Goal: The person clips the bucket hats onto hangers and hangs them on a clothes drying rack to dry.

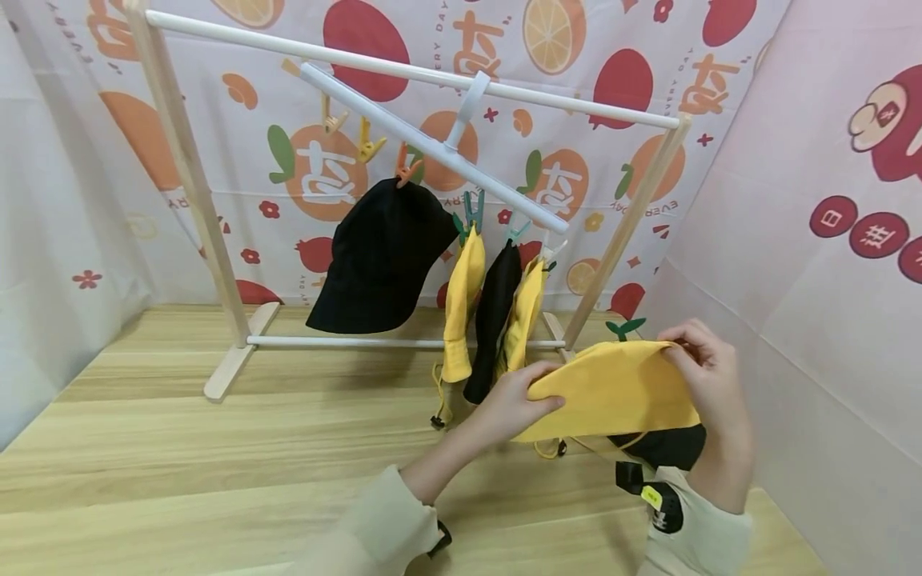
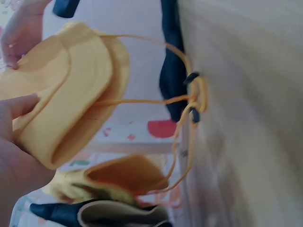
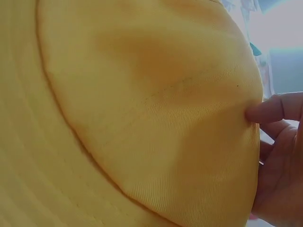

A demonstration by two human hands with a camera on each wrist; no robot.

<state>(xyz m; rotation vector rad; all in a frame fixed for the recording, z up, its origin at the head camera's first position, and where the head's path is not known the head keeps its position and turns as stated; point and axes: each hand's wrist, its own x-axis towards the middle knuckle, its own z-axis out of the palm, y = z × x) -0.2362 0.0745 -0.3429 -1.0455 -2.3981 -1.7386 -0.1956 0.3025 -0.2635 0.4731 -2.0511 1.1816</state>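
A yellow bucket hat (image 1: 612, 392) with a green sprout (image 1: 625, 329) on top is held up over the table, folded flat. My left hand (image 1: 515, 404) grips its left side, thumb on the near face. At the upper right edge, my right hand (image 1: 709, 376) pinches the crown, which the right wrist view shows close up between thumb and fingers. Cords (image 2: 137, 101) with dark stoppers dangle from the hat in the left wrist view. Just beyond my left hand hang a yellow hat (image 1: 529, 308), a black hat (image 1: 499, 312) and another yellow hat (image 1: 463, 308).
A white hanger (image 1: 432, 148) with several coloured clips tilts down rightward from the rack's top bar (image 1: 403, 70). An orange clip (image 1: 406, 166) holds a wide black hat (image 1: 385, 256). Another black hat (image 1: 666, 446) lies on the wooden table (image 1: 180, 472), partly hidden by the yellow one.
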